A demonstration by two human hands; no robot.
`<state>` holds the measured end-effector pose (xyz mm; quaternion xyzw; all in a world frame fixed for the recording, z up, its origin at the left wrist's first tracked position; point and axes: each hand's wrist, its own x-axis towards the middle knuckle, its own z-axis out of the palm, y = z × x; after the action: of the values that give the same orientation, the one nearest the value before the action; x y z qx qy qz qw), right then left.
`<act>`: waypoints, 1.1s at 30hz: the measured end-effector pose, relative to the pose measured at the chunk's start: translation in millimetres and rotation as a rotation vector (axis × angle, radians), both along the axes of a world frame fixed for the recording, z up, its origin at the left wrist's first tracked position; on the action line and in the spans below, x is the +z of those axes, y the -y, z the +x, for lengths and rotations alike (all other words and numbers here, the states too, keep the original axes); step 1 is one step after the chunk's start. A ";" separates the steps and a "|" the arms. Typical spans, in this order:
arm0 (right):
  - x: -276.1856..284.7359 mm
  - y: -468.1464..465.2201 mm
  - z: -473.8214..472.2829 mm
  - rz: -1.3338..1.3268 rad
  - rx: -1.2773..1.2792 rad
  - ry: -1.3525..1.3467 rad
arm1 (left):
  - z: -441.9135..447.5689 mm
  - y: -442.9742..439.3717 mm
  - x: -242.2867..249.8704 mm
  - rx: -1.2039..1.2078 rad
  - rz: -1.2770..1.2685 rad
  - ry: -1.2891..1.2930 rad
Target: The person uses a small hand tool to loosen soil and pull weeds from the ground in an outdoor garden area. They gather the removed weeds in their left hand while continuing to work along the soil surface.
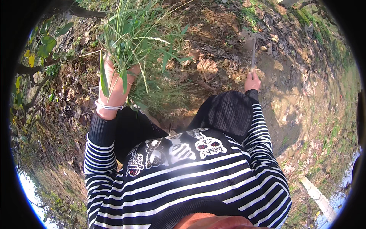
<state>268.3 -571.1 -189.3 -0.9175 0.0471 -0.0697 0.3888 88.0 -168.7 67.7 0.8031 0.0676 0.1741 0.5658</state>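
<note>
My left hand [117,77], with a pale bangle at the wrist, is closed around a bunch of long green grass [128,37]. Stems and seed heads fan out above the fingers, and one broad blade hangs down over the hand. My right hand [252,81] grips the slim handle of a hand tool [253,54], held low over the ground at the right. The tool's head is blurred near the leaf litter, so its exact kind is unclear. Loose-looking grass [163,94] lies or grows between the left hand and my knees.
A dark branch [85,12] crosses the upper left, and leafy twigs [35,68] stand at the left edge. Dry leaves [207,65] cover bare soil ahead. My bent knee [226,111] is close to the right forearm. A pale post or trunk [317,197] appears at lower right.
</note>
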 end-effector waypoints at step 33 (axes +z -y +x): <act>-24.6 -5.8 -38.5 0.293 0.125 -0.243 | 20.5 -9.2 5.3 0.115 0.150 -0.206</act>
<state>229.8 -565.3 -213.8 -0.8539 0.0464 0.0732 0.5131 108.5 -159.4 72.9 0.8516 0.1578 0.1275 0.4833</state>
